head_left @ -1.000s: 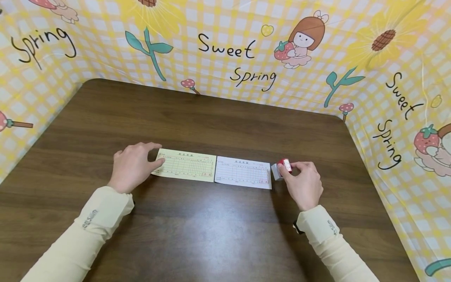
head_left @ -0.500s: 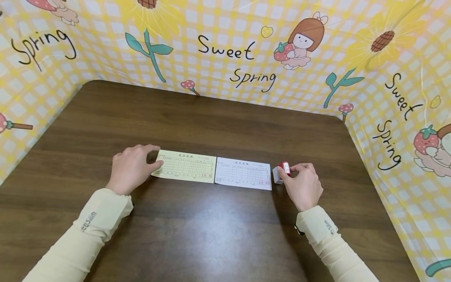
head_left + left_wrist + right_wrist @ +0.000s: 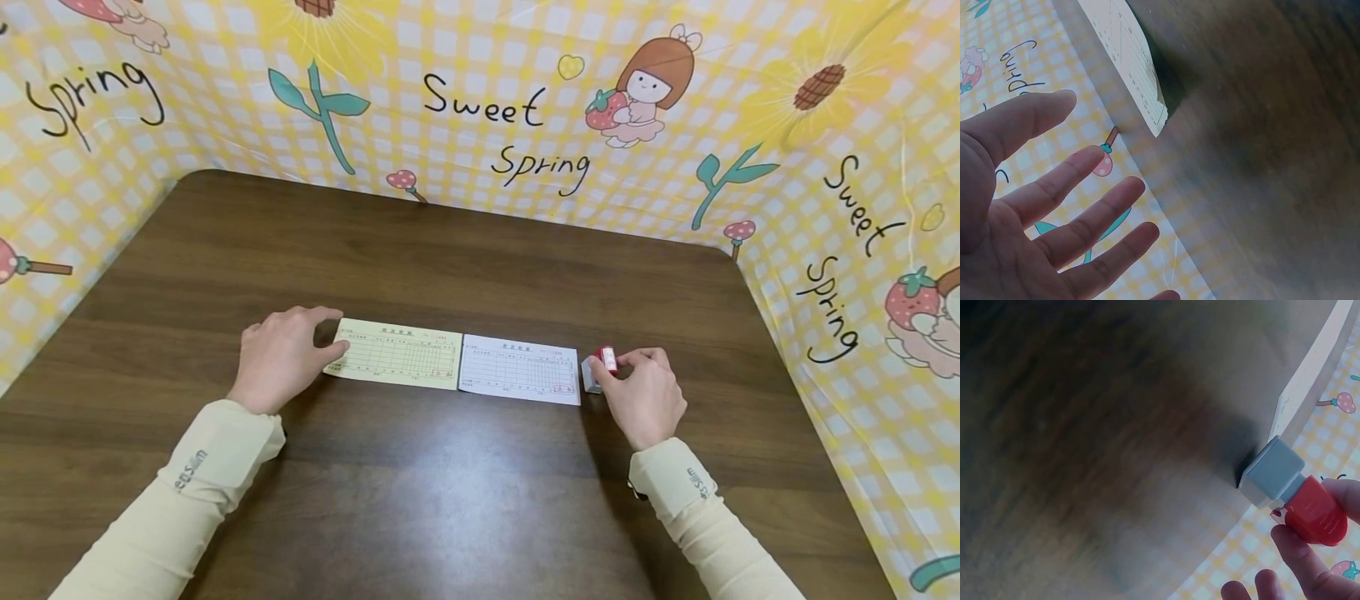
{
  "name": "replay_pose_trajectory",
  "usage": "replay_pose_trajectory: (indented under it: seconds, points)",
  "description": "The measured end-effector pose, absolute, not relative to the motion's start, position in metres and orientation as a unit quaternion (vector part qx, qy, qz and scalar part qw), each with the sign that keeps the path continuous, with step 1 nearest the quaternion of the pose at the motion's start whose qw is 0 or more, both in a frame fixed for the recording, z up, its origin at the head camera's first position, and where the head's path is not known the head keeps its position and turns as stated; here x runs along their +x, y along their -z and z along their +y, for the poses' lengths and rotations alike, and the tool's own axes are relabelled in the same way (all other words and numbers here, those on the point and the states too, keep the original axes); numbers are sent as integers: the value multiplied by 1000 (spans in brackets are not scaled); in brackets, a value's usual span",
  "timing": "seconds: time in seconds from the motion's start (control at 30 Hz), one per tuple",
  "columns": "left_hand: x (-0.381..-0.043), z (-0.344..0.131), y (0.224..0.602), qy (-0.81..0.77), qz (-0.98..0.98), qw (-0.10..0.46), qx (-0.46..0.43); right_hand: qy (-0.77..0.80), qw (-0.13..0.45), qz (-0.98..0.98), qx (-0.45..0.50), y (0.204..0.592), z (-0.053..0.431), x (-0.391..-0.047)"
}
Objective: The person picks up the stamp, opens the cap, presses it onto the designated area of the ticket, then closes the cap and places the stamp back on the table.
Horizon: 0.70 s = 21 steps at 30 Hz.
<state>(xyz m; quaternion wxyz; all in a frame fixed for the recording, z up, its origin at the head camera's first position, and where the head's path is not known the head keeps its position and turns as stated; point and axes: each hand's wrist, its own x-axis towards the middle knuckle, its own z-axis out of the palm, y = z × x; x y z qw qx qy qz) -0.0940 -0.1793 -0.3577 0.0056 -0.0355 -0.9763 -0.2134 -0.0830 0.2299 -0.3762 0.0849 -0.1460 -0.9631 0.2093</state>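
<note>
A yellow printed form [image 3: 397, 354] and a white printed form [image 3: 517, 371] lie side by side on the table, their short edges meeting. Each has a small red mark near its lower right corner. My left hand [image 3: 281, 358] is at the yellow form's left end, fingers spread; the left wrist view shows its fingers [image 3: 1094, 219] apart from the paper. Just right of the white form, my right hand [image 3: 647, 396] pinches a stamp by its red handle [image 3: 1316, 512] between thumb and finger. The stamp's grey block [image 3: 1274, 470] points down at the tabletop; whether it touches is unclear.
The dark wooden table [image 3: 420, 258] is bordered at the back and both sides by a yellow checked cloth [image 3: 480, 50] with printed flowers and lettering. Light glares off the table in front of the forms.
The stamp has shifted slightly right and toward me, away from the white form, and stands straighter. My left hand has drawn back a little to the left. Both forms lie as before.
</note>
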Motion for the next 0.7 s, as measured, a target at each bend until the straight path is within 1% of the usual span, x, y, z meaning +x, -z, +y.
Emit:
replay_pose_trajectory:
  seconds: [0.7]
  points:
    - [-93, -178, 355, 215, -976, 8, -37, -202, 67, -967, -139, 375, 228, -83]
